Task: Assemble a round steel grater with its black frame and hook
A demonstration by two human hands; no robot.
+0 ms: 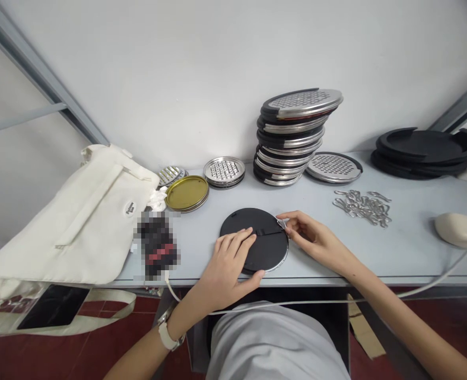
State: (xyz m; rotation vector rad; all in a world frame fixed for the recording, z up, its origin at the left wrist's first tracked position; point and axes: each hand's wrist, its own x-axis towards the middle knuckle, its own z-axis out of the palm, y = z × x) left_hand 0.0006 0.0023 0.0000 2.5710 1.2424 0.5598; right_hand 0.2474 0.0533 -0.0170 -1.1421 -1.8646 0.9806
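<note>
A round black disc [267, 253] with a silvery edge lies near the front of the grey table. Across its face runs a narrow strip or slot. My left hand [227, 266] rests on the disc's left side, fingers stretched out flat and thumb near the front rim. At the right rim, my right hand [318, 243] pinches a small metal clip [282, 224] between thumb and fingers; it appears to touch the disc's edge. Similar bent-wire metal clips [362, 207] lie in a loose pile beyond my right hand.
Behind the disc rises a leaning stack of round graters [291, 142], with another grater [334, 167] beside it. Small grater plates [224, 171] and gold lids [186, 192] stand left. Black ring trays [427, 148], a computer mouse [459, 229], a white bag [78, 221] and a cable [297, 303] lie around.
</note>
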